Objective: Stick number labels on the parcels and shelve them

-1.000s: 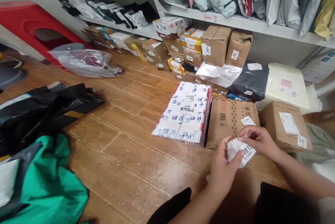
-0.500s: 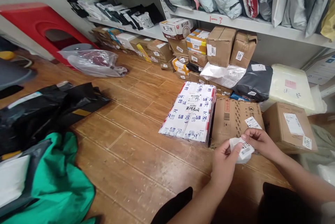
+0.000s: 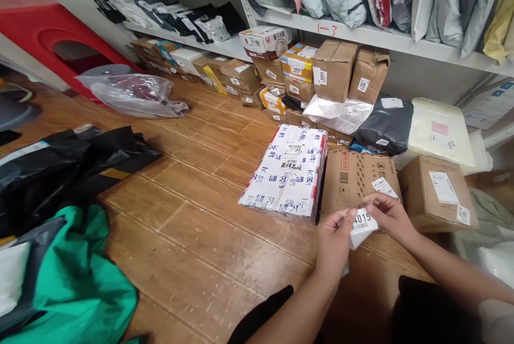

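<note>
Between my two hands is a white label printed with 4015 and a barcode, its lower part bent. My left hand pinches the label's left edge, with a bit of pale backing below the palm. At its right upper corner, the fingers of my right hand are closed on it too. Just beyond lies a flat brown carton with a shipping label. Left of that carton is a white parcel with blue print and red edges.
A brown box stands at the right. Stacked boxes line the floor under a shelf of bagged parcels. To the left lie black bags, green cloth, a clear plastic bag and a red stool.
The label has come up and slightly left, turned so its number faces me more. My left hand has shifted left and the backing now hangs lower. The view has turned a little.
</note>
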{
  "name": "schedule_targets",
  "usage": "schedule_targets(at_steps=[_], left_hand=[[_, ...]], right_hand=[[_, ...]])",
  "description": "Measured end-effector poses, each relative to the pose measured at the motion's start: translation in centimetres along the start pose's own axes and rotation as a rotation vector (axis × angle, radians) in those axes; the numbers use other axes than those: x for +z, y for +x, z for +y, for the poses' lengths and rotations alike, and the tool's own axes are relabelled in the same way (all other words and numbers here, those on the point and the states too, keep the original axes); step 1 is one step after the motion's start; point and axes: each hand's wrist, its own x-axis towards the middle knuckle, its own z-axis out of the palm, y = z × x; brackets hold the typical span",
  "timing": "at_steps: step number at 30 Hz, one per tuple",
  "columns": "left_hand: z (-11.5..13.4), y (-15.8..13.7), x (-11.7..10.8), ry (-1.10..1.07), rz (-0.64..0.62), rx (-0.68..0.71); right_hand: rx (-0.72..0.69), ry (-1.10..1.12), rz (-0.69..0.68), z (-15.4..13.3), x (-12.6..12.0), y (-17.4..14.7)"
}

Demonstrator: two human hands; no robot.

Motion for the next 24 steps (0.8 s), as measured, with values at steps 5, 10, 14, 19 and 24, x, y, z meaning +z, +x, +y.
schedule_targets(at_steps=[5,10,14,19,24], left_hand=[[-0.7,0.7,-0.5,-0.009,0.014,-0.029],[-0.6,0.8,-0.4,-0.080,0.002,-0.064],[-0.2,0.4,-0.2,0.037,-0.043,-0.009],[-0.9,-0.4,-0.5,0.315,-0.071,0.085],[-1.4,-0.9,-0.9,0.544,-0.072,0.185]], right_hand=[[0.101,0.065,-0.113,-0.1,-0.5,0.1],[0.101,0.082,-0.070,0.1,-0.3,0.1],[0.076,0.075,-0.055,0.0,-0.6,0.3],[0.177,0.134,-0.164,1.3,-1.4,0.7],[0.407,0.296,-0.356,3.5,-1.8,0.8]])
